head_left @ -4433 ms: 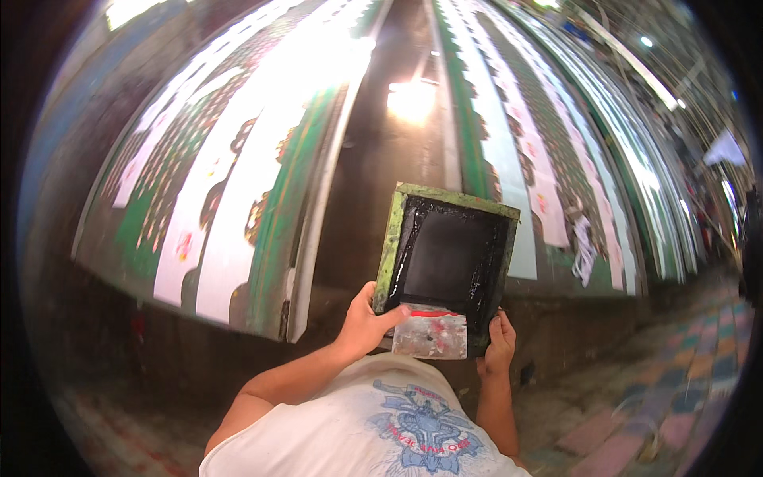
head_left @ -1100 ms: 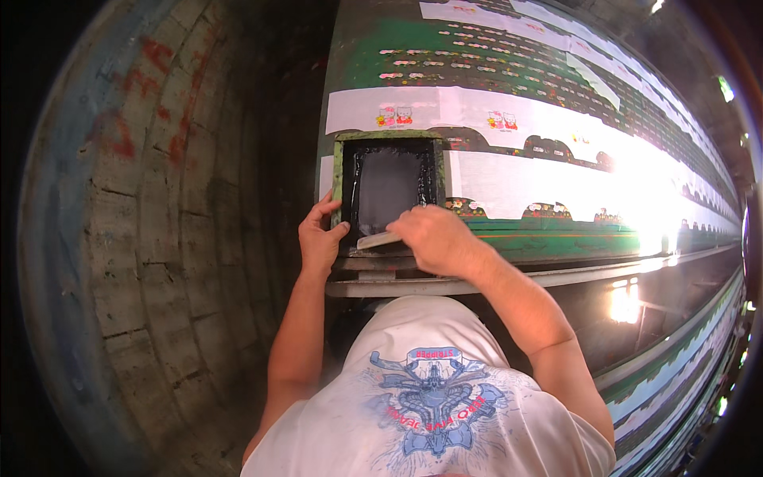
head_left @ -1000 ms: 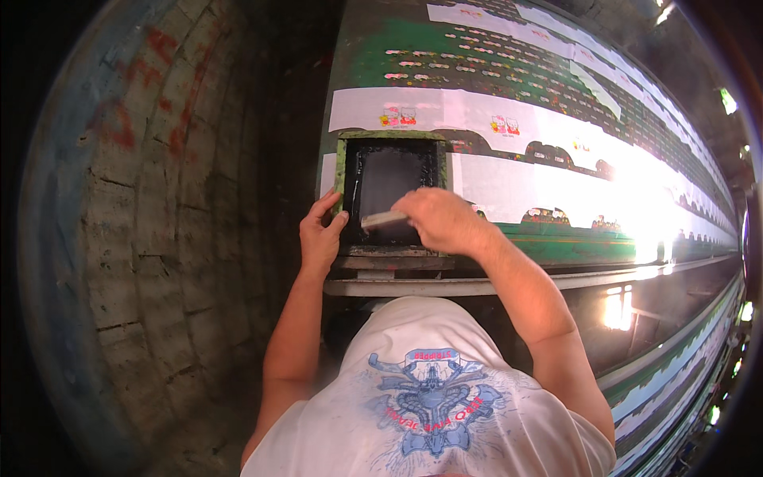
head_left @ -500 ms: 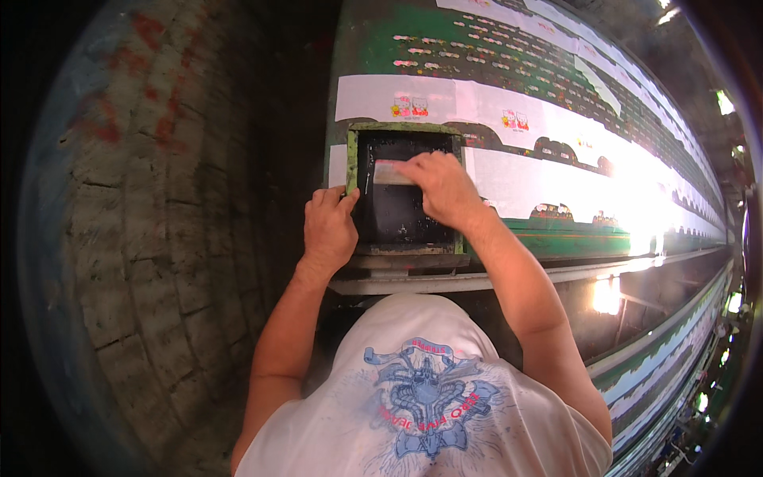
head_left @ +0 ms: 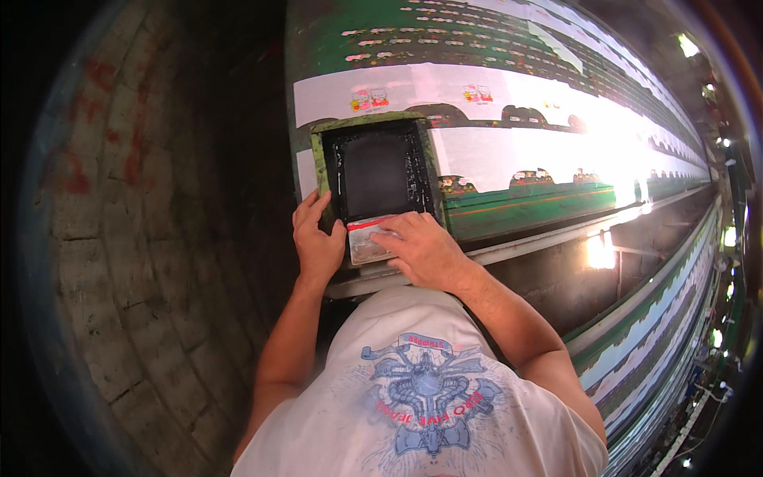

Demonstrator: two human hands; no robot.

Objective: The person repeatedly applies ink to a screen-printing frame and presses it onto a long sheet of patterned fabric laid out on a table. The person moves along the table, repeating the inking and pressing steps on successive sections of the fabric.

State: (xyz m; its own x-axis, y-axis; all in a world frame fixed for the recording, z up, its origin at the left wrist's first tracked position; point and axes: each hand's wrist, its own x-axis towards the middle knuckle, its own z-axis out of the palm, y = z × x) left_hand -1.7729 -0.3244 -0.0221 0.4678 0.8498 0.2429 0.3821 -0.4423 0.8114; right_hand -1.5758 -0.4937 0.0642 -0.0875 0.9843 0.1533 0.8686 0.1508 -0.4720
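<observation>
A screen-printing frame [head_left: 380, 171] with a mottled green rim and dark inner mesh lies on the printing table [head_left: 524, 215], over strips of white fabric [head_left: 501, 151]. My left hand [head_left: 316, 242] grips the frame's left side near its lower corner, thumb bent toward the inside. My right hand [head_left: 421, 250] holds a flat, stained squeegee [head_left: 364, 246] with a red stripe at the near end of the frame, fingers over its top. The underside of the frame is hidden.
Beyond the frame are fabric strips [head_left: 429, 79] with small cartoon prints. A pale metal rail [head_left: 509, 250] runs along the near table edge. Another table [head_left: 660, 310] stands at lower right. A block wall or floor [head_left: 127, 302] with red marks is at left.
The frame, carried in the air earlier, now lies on the table. My right hand has swept the squeegee up the mesh and is now back at the near end.
</observation>
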